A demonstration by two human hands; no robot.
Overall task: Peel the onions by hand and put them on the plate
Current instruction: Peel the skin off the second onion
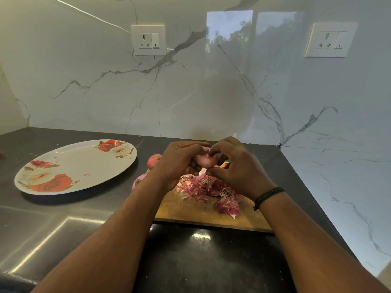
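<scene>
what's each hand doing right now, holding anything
Left hand: fingers curled round the onion, holding it.
Right hand: fingertips pinching at the same onion's top.

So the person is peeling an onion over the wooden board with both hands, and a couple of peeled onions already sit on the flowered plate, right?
Not quite. The head view shows the flowered plate holding no onions. The rest stands: the left hand and right hand hold an onion over the wooden board, where the peels lie.

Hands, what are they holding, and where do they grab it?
A small pink onion. The left hand grips its left side, and the right hand pinches its top right.
</scene>
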